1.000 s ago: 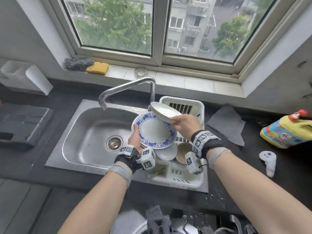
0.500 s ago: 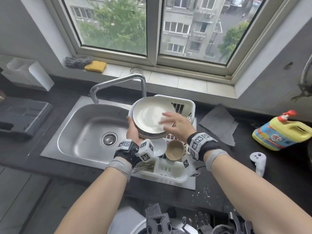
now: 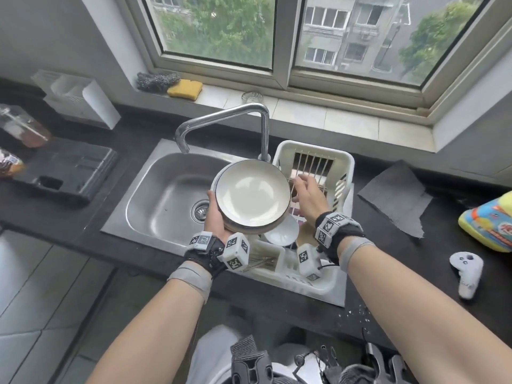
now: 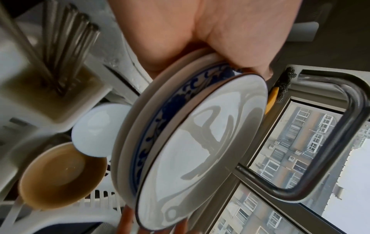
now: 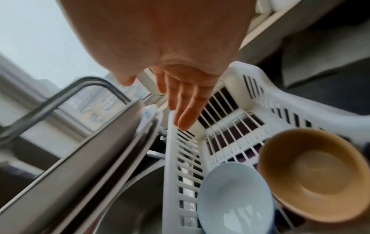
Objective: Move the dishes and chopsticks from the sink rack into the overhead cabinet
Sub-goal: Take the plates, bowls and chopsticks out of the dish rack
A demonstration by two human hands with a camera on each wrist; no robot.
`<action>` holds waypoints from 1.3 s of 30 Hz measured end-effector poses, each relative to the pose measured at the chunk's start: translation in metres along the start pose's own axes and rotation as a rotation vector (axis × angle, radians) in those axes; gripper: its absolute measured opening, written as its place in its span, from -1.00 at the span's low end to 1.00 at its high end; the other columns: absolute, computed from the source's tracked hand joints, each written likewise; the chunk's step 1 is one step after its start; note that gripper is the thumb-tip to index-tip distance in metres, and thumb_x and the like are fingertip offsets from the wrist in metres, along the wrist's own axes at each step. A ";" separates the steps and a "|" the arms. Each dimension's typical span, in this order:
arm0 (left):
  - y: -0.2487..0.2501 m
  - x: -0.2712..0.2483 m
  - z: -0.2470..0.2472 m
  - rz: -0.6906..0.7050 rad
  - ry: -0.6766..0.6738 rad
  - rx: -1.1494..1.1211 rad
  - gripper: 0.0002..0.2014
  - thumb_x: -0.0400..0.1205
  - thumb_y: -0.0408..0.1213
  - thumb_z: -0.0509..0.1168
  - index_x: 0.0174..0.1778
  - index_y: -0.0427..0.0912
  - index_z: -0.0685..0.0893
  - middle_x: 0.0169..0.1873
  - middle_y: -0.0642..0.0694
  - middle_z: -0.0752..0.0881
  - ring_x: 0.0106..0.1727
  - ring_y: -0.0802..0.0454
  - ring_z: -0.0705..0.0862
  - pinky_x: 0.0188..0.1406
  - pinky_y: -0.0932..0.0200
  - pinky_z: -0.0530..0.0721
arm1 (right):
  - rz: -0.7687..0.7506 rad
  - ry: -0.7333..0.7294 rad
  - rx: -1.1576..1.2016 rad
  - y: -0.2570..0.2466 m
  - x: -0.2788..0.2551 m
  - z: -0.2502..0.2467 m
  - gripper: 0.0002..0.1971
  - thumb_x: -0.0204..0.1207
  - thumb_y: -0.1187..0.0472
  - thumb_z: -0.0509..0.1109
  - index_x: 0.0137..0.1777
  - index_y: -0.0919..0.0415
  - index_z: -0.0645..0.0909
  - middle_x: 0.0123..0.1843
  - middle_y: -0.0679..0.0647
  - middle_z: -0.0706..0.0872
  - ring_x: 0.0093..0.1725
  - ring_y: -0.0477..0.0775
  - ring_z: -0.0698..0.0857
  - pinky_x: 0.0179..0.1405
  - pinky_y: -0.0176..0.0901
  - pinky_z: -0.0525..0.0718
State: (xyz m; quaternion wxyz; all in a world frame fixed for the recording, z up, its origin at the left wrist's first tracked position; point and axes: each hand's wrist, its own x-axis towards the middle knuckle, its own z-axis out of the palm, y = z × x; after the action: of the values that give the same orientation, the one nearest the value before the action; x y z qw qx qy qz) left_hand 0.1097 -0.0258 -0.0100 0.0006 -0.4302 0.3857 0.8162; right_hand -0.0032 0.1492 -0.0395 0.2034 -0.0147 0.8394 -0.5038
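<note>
Nearest me, the chopsticks [image 3: 261,260], white bowl [image 3: 282,231] and tan bowl [image 5: 312,174] wait in the rack [image 3: 343,164]. My left hand [image 3: 214,217] has its fingers clamped on the plate stack [image 3: 252,195] at 12 o'clock; my right hand [image 3: 309,196] hovers at 1 o'clock, fingers apart. Nothing's in the cabinet as far as I can see.

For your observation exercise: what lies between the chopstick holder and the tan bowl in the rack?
In the left wrist view, a small white bowl sits between the chopstick holder and the tan bowl, overlapping the tan bowl's rim.
</note>
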 end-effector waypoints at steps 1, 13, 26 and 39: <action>0.003 0.005 -0.004 0.003 0.012 0.010 -0.36 0.77 0.27 -0.15 0.34 -0.14 0.61 -0.35 -0.15 0.85 -0.32 -0.08 0.80 -0.58 0.19 0.73 | 0.100 0.027 -0.041 0.007 0.004 0.001 -0.53 0.70 -0.15 0.09 0.40 0.15 0.50 0.26 0.11 0.71 0.07 0.18 0.77 0.12 0.23 0.76; 0.018 0.076 -0.033 -0.136 -0.041 0.050 -0.27 0.70 0.39 -0.11 0.19 -0.13 0.72 0.05 -0.28 0.83 0.02 -0.26 0.77 -0.18 -0.01 0.77 | 0.692 -0.118 -0.251 0.085 0.020 0.045 -0.68 0.62 0.05 0.39 0.09 0.36 0.66 -0.19 0.22 0.77 -0.29 0.22 0.78 -0.28 0.04 0.85; 0.006 0.096 -0.034 -0.185 -0.092 0.059 -0.24 0.65 0.45 -0.11 0.27 -0.08 0.71 0.19 -0.27 0.79 0.15 -0.27 0.77 -0.13 -0.04 0.79 | 0.610 -0.042 -0.433 0.085 0.020 0.025 -0.71 0.58 0.38 0.28 0.24 0.38 0.69 0.09 0.34 0.78 -0.03 0.30 0.74 -0.07 -0.03 0.75; 0.003 0.088 -0.006 -0.209 -0.207 0.163 -0.26 0.70 0.38 -0.16 0.18 -0.17 0.67 -0.05 -0.30 0.79 -0.16 -0.21 0.77 -0.50 0.07 0.79 | 0.274 0.182 0.004 0.007 0.011 -0.032 -0.80 0.60 0.33 0.27 0.15 0.13 0.62 0.01 0.24 0.77 -0.25 0.33 0.86 -0.18 0.20 0.87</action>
State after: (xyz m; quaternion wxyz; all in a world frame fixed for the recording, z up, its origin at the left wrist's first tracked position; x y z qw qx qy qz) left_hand 0.0577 -0.0606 -0.0718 0.1601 -0.3802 0.4014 0.8177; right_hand -0.0234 0.1774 -0.0361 0.1933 0.1460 0.8476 -0.4721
